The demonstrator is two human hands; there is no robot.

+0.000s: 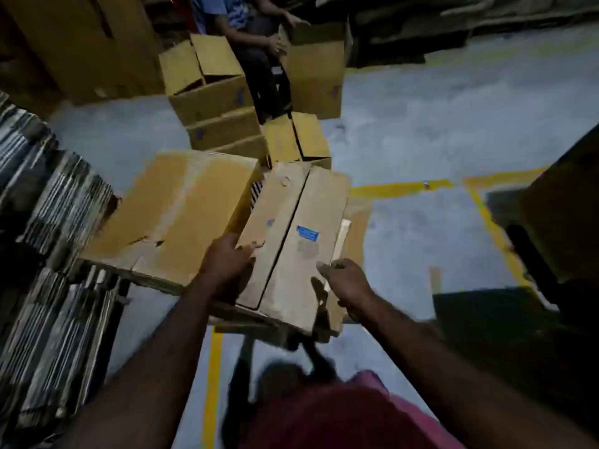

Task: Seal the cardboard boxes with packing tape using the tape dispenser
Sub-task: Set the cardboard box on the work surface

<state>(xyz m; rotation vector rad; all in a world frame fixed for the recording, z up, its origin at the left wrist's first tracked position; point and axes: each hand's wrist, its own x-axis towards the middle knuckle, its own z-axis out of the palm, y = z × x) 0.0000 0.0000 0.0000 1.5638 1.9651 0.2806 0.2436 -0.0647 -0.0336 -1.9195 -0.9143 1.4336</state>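
Note:
A brown cardboard box with two closed top flaps, an open seam down the middle and a small blue label lies tilted in front of me. My left hand grips its near left edge, fingers curled over the flap. Curled round the box's near right edge is my right hand. No tape dispenser shows in the view. A larger box with a pale strip of tape along its top sits just to the left, touching the held box.
Stacks of flattened cartons fill the left side. Several open boxes stand farther back, where a seated person holds another box. Grey floor with yellow lines lies right. A dark object stands at right.

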